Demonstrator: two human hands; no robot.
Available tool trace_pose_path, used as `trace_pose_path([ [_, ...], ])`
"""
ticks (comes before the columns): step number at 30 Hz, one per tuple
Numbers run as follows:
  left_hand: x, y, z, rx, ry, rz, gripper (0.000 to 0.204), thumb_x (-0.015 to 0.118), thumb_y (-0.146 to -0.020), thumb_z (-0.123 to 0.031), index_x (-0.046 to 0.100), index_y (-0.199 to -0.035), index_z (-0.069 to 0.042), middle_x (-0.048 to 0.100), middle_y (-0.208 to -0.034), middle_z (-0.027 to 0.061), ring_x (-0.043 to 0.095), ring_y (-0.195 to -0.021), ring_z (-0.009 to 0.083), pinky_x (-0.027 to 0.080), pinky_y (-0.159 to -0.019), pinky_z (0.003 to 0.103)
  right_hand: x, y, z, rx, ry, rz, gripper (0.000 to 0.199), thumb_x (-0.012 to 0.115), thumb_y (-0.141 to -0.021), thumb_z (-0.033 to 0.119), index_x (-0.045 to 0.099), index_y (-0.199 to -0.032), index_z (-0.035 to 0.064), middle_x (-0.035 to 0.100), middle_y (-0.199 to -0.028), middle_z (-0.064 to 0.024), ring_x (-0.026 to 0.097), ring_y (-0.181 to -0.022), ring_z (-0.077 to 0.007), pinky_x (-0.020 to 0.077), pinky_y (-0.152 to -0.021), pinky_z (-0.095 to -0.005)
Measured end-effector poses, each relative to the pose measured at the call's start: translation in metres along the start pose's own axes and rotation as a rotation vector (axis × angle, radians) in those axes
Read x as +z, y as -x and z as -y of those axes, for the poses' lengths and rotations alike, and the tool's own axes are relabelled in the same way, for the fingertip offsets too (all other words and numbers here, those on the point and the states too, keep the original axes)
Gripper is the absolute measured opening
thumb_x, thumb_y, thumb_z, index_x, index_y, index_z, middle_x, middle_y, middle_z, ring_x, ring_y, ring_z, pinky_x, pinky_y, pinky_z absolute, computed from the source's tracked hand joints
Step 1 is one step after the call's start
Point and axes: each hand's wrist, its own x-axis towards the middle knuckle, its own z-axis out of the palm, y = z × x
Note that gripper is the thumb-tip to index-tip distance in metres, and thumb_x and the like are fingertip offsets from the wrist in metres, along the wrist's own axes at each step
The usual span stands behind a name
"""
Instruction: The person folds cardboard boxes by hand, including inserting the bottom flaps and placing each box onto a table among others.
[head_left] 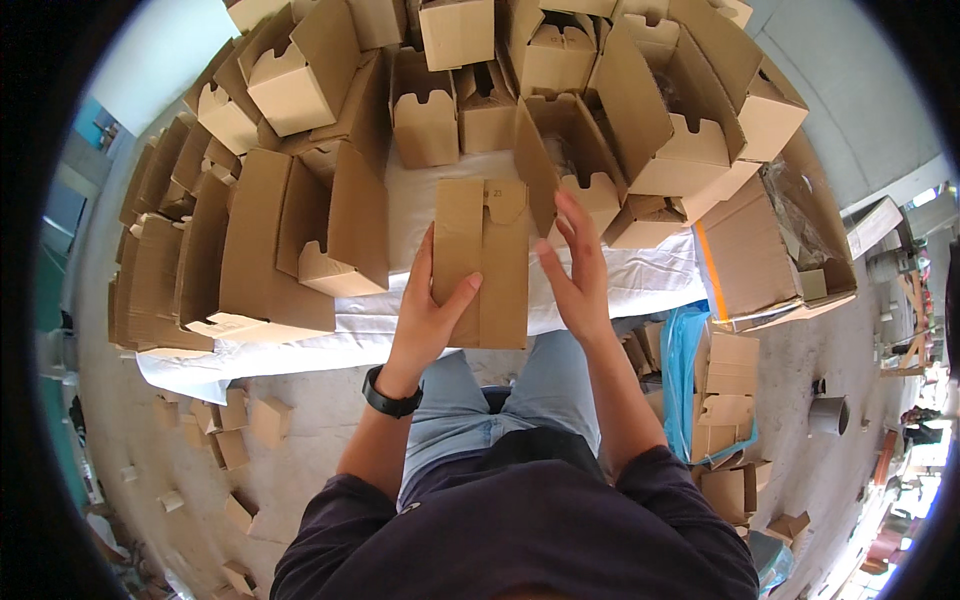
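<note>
A small closed cardboard box [481, 265] is held up over the near edge of the table, in front of my lap. My left hand [440, 300] grips its left side, the thumb lying across the face and the fingers mostly hidden behind. To the right of the box, and apart from it, my right hand [575, 265] has its fingers spread with nothing in them. Beyond that hand stands an open-topped carton [575, 165]. On the left, another open carton [335, 225] stands close to the box.
Many open cartons [425, 125] crowd the white-covered table [640, 275], some stacked. A large carton [790, 240] stands at the right. Below it hangs blue plastic [683, 385] beside more cardboard. Loose boxes [270, 420] lie on the floor at left; a grey bucket [828, 415] stands at right.
</note>
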Motion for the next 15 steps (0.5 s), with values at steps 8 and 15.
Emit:
trace_pose_path([
  [8,-0.003,0.005,0.001,-0.038,0.014,0.003,0.073,0.062,-0.095,-0.012,0.020,-0.152,0.003,0.042,-0.145,0.0151,0.044,-0.132,0.0210,0.037,-0.109,0.034,0.007,-0.044,0.009,-0.120,0.229,0.270,0.042,0.075,-0.082,0.009,0.064,-0.122,0.0059,0.062,-0.128,-0.0148,0.062,-0.114,-0.0278,0.0495,-0.094,-0.0352],
  [15,-0.003,0.006,0.000,-0.053,0.096,-0.024,0.075,0.063,-0.095,-0.015,0.018,-0.153,0.003,0.039,-0.147,0.0160,0.043,-0.133,0.0211,0.036,-0.109,0.034,0.021,-0.039,0.001,-0.227,0.325,0.140,0.031,0.072,-0.084,0.008,0.065,-0.114,0.0054,0.065,-0.120,-0.0161,0.069,-0.093,-0.0304,0.0559,-0.075,-0.0352],
])
